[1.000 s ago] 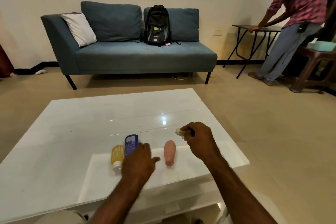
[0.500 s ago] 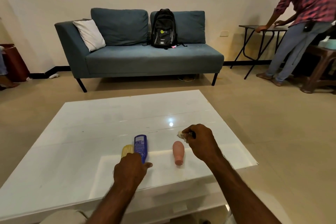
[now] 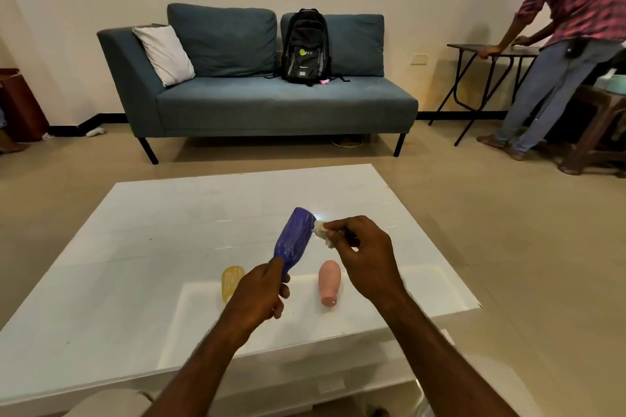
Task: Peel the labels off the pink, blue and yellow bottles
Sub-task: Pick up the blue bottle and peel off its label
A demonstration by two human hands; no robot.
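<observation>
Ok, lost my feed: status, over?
Left hand grips blue bottle, raised. Right hand pinches white wad beside it. On table: pink bottle, yellow bottle. Nothing blocking.

Near the front edge of the table (image 3: 135, 264) lie the left bottle (image 3: 231, 281) and the right bottle (image 3: 329, 281). Above the table, between them, the left hand (image 3: 259, 296) holds the raised bottle (image 3: 294, 240) tilted. The right hand (image 3: 366, 257) pinches a wad (image 3: 321, 232) at its upper end. Behind the table stands a sofa (image 3: 271, 105).

Blue bottle (image 3: 295, 240), pink bottle (image 3: 329, 281), yellow bottle (image 3: 232, 281) (translucent), white table (image 3: 135, 281).
</observation>
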